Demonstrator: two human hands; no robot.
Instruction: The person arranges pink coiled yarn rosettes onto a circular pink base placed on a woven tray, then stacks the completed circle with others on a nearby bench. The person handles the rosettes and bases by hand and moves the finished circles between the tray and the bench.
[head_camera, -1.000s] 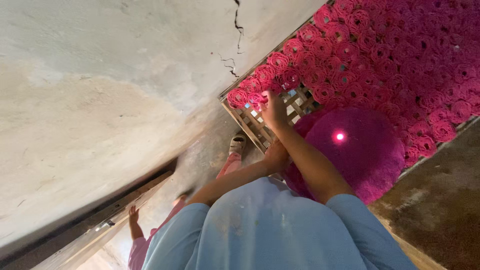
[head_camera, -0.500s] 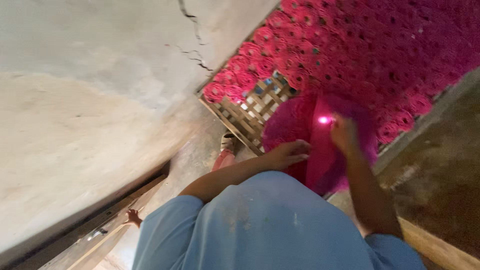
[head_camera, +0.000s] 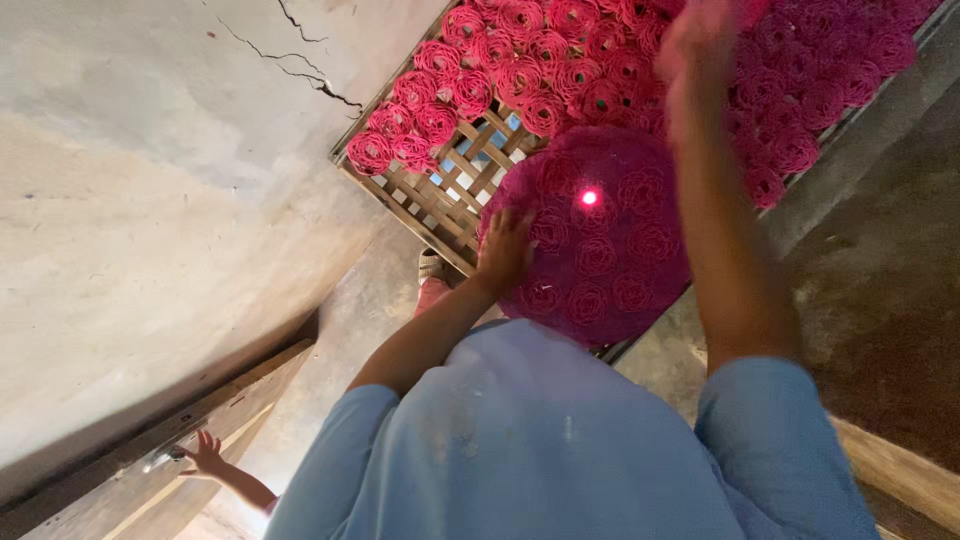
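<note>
My left hand (head_camera: 505, 245) lies with fingers spread on the left edge of a round tray (head_camera: 600, 240) filled with pink spiral coils, holding it against my front. A small bright light spot shows on the tray. My right hand (head_camera: 700, 40) is raised and blurred above a wooden lattice rack (head_camera: 440, 195), which is covered with rows of the same pink coils (head_camera: 520, 70). Blur hides whether the right hand carries a coil. My light blue shirt fills the bottom of the view.
The rack's near-left corner is bare lattice. A cracked concrete wall (head_camera: 150, 180) rises on the left. A sandalled foot (head_camera: 432, 270) stands below the rack. Another person's small hand (head_camera: 205, 455) touches a wooden beam at the bottom left. Dark floor lies to the right.
My right hand has moved from the round tray up over the coils on the rack. My left hand has stayed on the tray's edge. The view has shifted closer.
</note>
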